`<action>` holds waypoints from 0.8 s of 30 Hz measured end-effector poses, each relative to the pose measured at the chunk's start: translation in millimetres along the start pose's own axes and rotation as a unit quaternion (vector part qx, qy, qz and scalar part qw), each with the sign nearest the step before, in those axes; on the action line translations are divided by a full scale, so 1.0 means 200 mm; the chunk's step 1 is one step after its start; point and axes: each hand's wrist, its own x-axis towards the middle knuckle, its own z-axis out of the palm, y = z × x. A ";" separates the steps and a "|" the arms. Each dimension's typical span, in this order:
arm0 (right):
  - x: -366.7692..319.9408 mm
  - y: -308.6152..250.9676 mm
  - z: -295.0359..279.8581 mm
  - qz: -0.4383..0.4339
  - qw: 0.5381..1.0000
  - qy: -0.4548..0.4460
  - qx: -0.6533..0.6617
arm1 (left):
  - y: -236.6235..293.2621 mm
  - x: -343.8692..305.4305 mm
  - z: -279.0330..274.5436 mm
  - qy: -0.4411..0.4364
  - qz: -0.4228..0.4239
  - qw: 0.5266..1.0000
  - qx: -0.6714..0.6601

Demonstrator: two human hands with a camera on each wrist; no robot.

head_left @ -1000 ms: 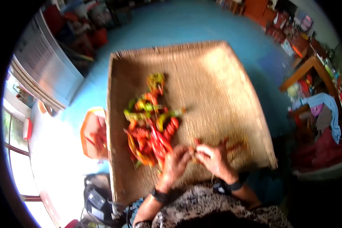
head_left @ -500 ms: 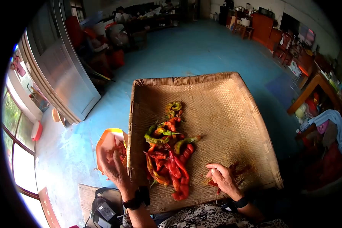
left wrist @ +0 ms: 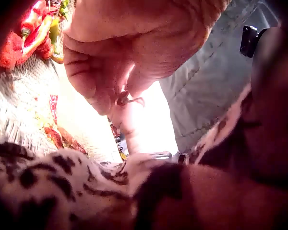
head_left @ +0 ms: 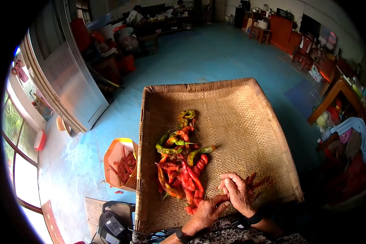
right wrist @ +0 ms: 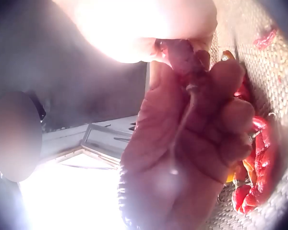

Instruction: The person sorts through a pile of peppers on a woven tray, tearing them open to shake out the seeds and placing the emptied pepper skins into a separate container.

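Both hands meet low over the woven tray (head_left: 240, 118), close to my body. My right hand (head_left: 236, 194) pinches a dark, shrivelled dried chili pepper (right wrist: 182, 57) whose thin pale stem hangs down. My left hand (head_left: 207, 212) has its fingers curled at the same pepper; in the left wrist view a small dark end of the dried chili (left wrist: 122, 99) shows at its fingertips. Just left of the hands lies a heap of fresh red, orange and green peppers (head_left: 187, 175). Several dried chilies (head_left: 256, 183) lie among loose seeds beyond the right hand.
An orange-rimmed container (head_left: 110, 152) with dried red chili pieces stands left of the tray. Near it on the floor are a loose red piece (head_left: 118, 192) and a black device with cables (head_left: 112, 227). Cluttered furniture with a blue cloth (head_left: 356, 130) stands at the right.
The left hand was at the right hand, moved out over the orange-rimmed container, then came back to the right hand. The right hand stays over the tray's near right part.
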 end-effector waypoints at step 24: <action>0.02 0.09 -0.34 -0.132 0.955 0.143 -0.226 | -0.04 -0.01 -0.76 0.441 0.059 0.785 -0.431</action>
